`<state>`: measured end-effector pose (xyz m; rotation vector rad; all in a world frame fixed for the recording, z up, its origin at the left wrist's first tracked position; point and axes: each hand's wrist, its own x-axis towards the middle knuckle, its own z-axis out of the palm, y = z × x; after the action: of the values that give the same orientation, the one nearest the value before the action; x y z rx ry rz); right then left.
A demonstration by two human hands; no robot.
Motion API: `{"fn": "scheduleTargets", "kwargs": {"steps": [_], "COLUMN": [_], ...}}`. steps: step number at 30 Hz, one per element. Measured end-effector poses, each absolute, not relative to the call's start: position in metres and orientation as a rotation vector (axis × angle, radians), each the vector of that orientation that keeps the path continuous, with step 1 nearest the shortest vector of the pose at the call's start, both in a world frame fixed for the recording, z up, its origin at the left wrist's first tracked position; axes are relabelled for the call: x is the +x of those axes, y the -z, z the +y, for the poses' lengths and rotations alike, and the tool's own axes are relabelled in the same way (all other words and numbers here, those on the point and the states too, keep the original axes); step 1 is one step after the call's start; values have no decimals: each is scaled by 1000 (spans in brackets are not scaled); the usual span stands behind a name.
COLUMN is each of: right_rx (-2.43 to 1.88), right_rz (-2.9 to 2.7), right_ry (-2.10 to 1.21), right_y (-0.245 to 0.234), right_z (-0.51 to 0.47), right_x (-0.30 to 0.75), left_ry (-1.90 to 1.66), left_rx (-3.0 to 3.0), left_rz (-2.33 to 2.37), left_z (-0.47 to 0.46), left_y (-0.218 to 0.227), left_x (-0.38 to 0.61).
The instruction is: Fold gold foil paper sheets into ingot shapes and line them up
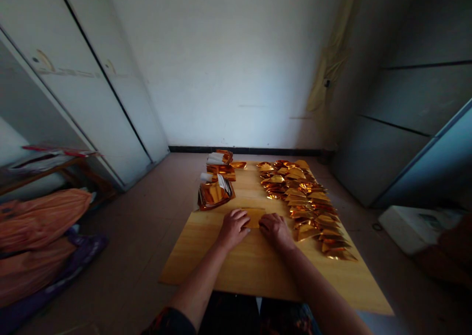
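A sheet of gold foil paper (254,218) lies on the wooden board between my two hands. My left hand (235,227) is closed at its left edge, fingers curled over the paper. At the opposite edge my right hand (275,229) has its fingers bent and pressed together on the sheet; their tips are partly hidden. Beyond my left hand sits a stack of gold foil sheets (216,193) with pale edges. Folded gold foil pieces (309,202) lie in overlapping rows to the right of my right hand.
The wooden board (199,256) reaches over my lap. More foil sheets (220,158) stand at its far left. A white wall (228,69) rises behind, a pale cabinet (92,79) at left. Orange cloth (40,217) lies left; a white box (409,227) sits on the right.
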<state>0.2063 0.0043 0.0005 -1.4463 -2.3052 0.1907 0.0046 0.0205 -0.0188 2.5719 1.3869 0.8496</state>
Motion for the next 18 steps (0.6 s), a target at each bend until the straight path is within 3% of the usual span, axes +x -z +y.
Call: {"fn": "scheduleTargets", "kwargs": {"steps": [18], "right_rx": [-1350], "right_rz": [-2379], "right_ry": [-158], "right_y": [-4], "right_z": [7], "right_x": [212], "left_ry": [-749], "left_rx": [2509], "left_rz": [1443], "left_z": [19], "left_y": [5], "left_x": [7]}}
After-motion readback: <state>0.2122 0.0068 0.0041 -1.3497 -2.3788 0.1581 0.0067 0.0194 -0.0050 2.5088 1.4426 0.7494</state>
